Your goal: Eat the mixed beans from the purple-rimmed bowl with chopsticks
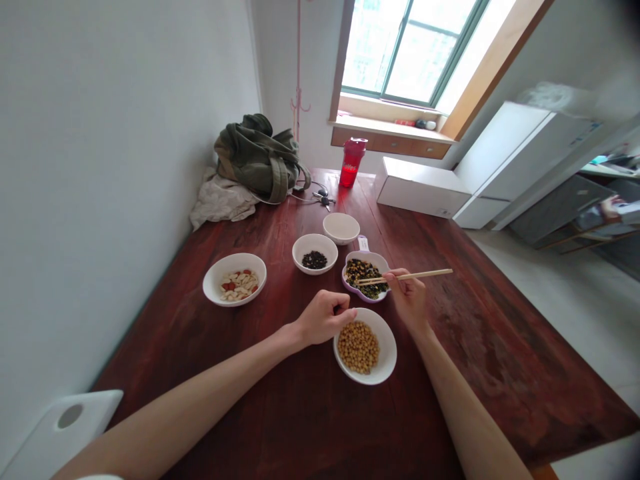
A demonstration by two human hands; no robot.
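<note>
My right hand grips a pair of wooden chopsticks, their tips lying over a pale purple bowl of mixed dark and yellow beans. My left hand is curled shut at the rim of a white bowl holding yellow soybeans; nothing shows in its fingers. Farther back stand a white bowl of black beans and an empty-looking white bowl. At the left sits a white bowl of pale and red beans.
The bowls sit on a dark red wooden table. A green bag on a cloth, keys and a red bottle lie at the far end, beside a white box. A white stool stands near left.
</note>
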